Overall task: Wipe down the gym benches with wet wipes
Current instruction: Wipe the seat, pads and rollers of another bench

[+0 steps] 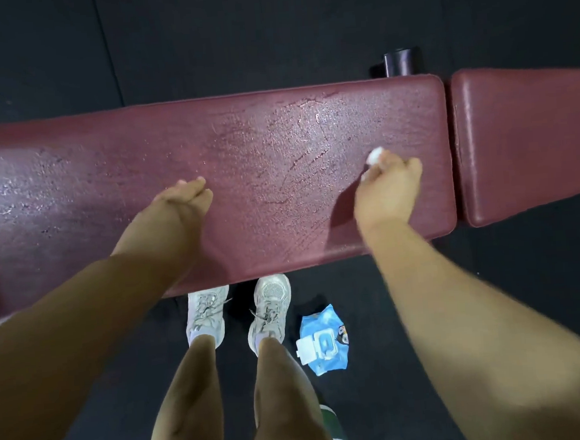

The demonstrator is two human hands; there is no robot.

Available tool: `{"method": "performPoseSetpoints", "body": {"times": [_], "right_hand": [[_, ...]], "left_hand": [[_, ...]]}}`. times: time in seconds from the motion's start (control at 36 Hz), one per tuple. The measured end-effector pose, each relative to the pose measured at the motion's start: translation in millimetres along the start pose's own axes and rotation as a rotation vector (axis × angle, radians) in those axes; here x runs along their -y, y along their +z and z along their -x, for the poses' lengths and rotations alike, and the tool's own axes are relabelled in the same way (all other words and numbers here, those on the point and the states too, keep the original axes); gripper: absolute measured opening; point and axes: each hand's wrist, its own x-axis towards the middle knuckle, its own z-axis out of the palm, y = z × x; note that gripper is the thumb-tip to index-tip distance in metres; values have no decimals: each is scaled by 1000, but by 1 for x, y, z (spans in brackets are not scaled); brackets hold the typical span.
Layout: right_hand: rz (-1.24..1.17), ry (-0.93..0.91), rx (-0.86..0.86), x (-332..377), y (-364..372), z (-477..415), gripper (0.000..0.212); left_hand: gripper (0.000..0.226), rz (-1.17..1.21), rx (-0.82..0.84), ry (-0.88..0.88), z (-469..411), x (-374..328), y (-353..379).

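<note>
A long maroon padded gym bench (276, 135) runs across the view, its cracked surface shiny and wet in the middle and at the left. My right hand (391, 190) grips a bunched white wet wipe (375, 155) and presses it on the bench near the pad's right end. My left hand (186, 199) rests on the bench's middle with its fingers together and fairly straight, holding nothing.
A second maroon pad (530, 141) adjoins at the right across a narrow gap. A blue wet wipes pack (323, 343) with its white lid open lies on the dark floor beside my white sneakers (269, 310). A black cylinder (397, 61) stands behind the bench.
</note>
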Motion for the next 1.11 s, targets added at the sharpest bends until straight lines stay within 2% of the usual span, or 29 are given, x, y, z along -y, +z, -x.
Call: {"method": "performPoseSetpoints", "body": {"times": [0.03, 0.08, 0.17, 0.25, 0.28, 0.33, 0.39, 0.44, 0.5, 0.53, 0.58, 0.64, 0.69, 0.72, 0.75, 0.83, 0.92, 1.0, 1.06, 1.11], "right_hand": [[3, -57, 29, 8, 9, 15, 28], [25, -296, 131, 22, 31, 52, 27], [75, -685, 468, 37, 48, 91, 20], [191, -980, 520, 46, 32, 74, 22], [187, -959, 510, 47, 26, 60, 22], [119, -688, 420, 44, 15, 23, 21], [159, -447, 201, 40, 7, -13, 31], [91, -170, 2, 39, 1, -39, 30], [52, 8, -100, 47, 6, -44, 27], [79, 17, -101, 55, 12, -36, 27], [83, -138, -45, 72, 30, -7, 27], [69, -457, 162, 85, 44, 30, 32], [107, -784, 462, 90, 48, 58, 29], [119, -879, 541, 90, 46, 60, 24], [112, -929, 528, 90, 42, 54, 19], [197, -812, 305, 75, 37, 3, 20], [250, -507, 48, 63, 20, -53, 39], [164, -194, -74, 67, 10, -74, 30], [163, -136, -108, 83, 17, -67, 30], [119, -230, -98, 107, 34, -44, 33]], "left_hand": [[59, -25, -4, -8, -2, 4, -2], [59, -28, 10, -50, -4, 9, -9], [59, -35, 59, -56, -4, 9, -19], [65, 4, 136, -84, -5, 11, -26], [66, 29, 146, -94, -6, 12, -29], [66, 78, 151, -102, -6, 15, -34], [63, 101, 133, -83, -6, 18, -37], [59, 99, 99, -48, -6, 21, -38], [58, 94, 60, -25, -7, 27, -38], [59, 83, 48, -19, -8, 28, -40], [60, 42, 46, -28, -11, 32, -42], [60, 38, 78, -57, -14, 36, -45], [63, 53, 108, -51, -15, 39, -47], [65, 58, 116, -40, -15, 41, -47], [67, 62, 124, -32, -15, 43, -46], [70, 78, 140, -25, -16, 46, -45], [71, 88, 177, -25, -17, 46, -41], [73, 131, 167, -38, -16, 45, -40], [76, 205, 166, -71, -15, 44, -46], [77, 280, 151, -86, -14, 49, -50]]}}
